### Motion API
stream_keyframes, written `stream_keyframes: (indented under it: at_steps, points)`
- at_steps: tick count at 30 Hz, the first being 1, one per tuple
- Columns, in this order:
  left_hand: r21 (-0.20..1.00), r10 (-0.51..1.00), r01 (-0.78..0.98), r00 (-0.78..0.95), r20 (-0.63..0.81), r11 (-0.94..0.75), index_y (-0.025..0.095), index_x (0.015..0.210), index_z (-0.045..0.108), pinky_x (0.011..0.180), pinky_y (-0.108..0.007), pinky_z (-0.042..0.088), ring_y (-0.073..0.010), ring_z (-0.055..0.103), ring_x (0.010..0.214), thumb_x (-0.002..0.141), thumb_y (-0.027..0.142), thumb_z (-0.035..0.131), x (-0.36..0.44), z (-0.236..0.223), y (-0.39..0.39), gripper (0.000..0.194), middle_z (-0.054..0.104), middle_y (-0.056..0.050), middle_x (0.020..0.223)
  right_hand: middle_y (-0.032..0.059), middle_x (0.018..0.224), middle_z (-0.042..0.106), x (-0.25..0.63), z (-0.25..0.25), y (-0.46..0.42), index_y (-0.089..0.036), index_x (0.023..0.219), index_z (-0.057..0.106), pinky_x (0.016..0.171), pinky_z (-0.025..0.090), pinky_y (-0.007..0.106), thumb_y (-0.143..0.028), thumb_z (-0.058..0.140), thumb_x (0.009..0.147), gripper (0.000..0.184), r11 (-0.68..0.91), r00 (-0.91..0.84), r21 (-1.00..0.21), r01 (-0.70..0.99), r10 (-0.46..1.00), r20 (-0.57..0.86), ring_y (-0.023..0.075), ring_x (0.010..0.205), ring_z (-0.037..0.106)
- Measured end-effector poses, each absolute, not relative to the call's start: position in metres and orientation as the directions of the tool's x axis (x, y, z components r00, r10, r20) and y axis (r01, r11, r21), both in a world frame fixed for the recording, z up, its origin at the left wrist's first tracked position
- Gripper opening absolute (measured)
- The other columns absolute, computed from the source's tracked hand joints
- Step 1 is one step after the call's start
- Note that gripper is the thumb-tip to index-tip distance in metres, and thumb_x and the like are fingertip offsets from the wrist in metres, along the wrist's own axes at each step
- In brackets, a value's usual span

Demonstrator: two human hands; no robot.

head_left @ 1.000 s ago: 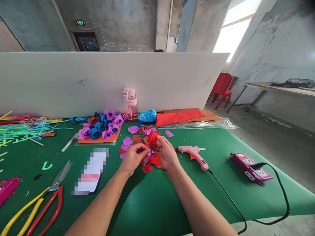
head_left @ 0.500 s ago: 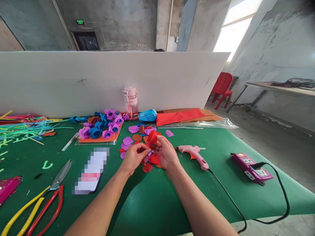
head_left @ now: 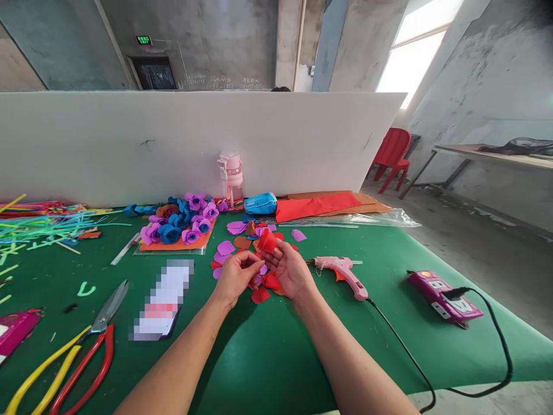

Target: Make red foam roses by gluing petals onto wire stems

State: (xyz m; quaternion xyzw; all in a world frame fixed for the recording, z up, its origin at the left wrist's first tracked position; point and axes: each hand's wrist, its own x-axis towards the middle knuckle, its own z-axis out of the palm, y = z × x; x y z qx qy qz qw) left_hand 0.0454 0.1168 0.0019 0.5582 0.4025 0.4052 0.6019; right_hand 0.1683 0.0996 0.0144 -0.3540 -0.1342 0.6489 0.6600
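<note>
My right hand (head_left: 292,271) holds a small red paper flower (head_left: 267,240) upright between thumb and fingers. Just to its left, my left hand (head_left: 237,278) is closed in a pinch below the flower; whatever its fingertips grip is hidden. Loose purple petals (head_left: 225,248) and red petals (head_left: 260,295) lie under and around both hands, with some brown ones among them. On the right, a pink glue gun (head_left: 339,267) rests on its side on the green table (head_left: 259,357).
Purple and blue flowers (head_left: 169,233) sit on an orange sheet at back left. Scissors (head_left: 101,323), a phone (head_left: 162,302) and coloured strips (head_left: 47,222) lie left. A pink bottle (head_left: 232,181) stands before a white board (head_left: 259,138). A power strip (head_left: 444,297) lies right, its cord trailing forward.
The red flower has turned slightly in my right hand's fingers. Both hands stay in nearly the same place; the whole view has shifted a little.
</note>
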Motion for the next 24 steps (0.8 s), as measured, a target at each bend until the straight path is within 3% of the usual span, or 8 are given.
stream_keyframes:
  at_steps: [4, 10, 19, 24]
  points:
    - [0.997, 0.943, -0.048, 0.329, -0.041, 0.060, 0.016, 0.066, 0.055, 0.037, -0.021, 0.043, -0.0076, 0.046, 0.037, 0.063, 0.036, 0.071, 0.045, 0.002, 0.117, 0.027, 0.049, 0.006, 0.048, 0.0004, 0.064, 0.069, 0.167, 0.016, 0.098, -0.018, 0.068, 0.059, 0.065, 0.049, 0.023, -0.020, 0.061, 0.067, 0.003, -0.096, 0.114, -0.601, -0.794, 0.946, -0.302, 0.0137, 0.064, 0.066]
    - [0.995, 0.949, -0.061, 0.312, -0.054, 0.077, 0.016, 0.065, 0.054, 0.037, -0.021, 0.042, -0.0074, 0.047, 0.037, 0.063, 0.036, 0.071, 0.045, 0.006, 0.115, 0.026, 0.050, 0.006, 0.051, -0.0053, 0.059, 0.064, 0.167, 0.013, 0.098, -0.021, 0.073, 0.054, 0.061, 0.048, 0.021, -0.014, 0.068, 0.057, 0.022, -0.090, 0.088, -0.607, -0.790, 0.962, -0.257, 0.0133, 0.063, 0.066]
    - [0.996, 0.944, -0.054, 0.326, -0.053, 0.074, 0.016, 0.065, 0.054, 0.038, -0.020, 0.042, -0.0074, 0.048, 0.037, 0.063, 0.039, 0.070, 0.044, 0.002, 0.117, 0.029, 0.052, 0.006, 0.051, -0.0008, 0.077, 0.070, 0.161, 0.006, 0.098, -0.022, 0.092, 0.057, 0.059, 0.048, 0.021, -0.012, 0.073, 0.058, 0.039, 0.029, 0.075, -0.744, -0.668, 0.997, -0.028, 0.0110, 0.063, 0.063]
    - [0.995, 0.950, -0.044, 0.304, -0.067, 0.085, 0.016, 0.068, 0.055, 0.040, -0.022, 0.045, -0.0077, 0.049, 0.038, 0.062, 0.042, 0.071, 0.044, 0.000, 0.117, 0.031, 0.053, 0.005, 0.053, 0.0004, 0.080, 0.070, 0.154, 0.004, 0.098, -0.022, 0.094, 0.058, 0.052, 0.047, 0.022, -0.016, 0.074, 0.058, 0.040, 0.067, 0.090, -0.769, -0.636, 0.996, 0.012, 0.0128, 0.062, 0.061]
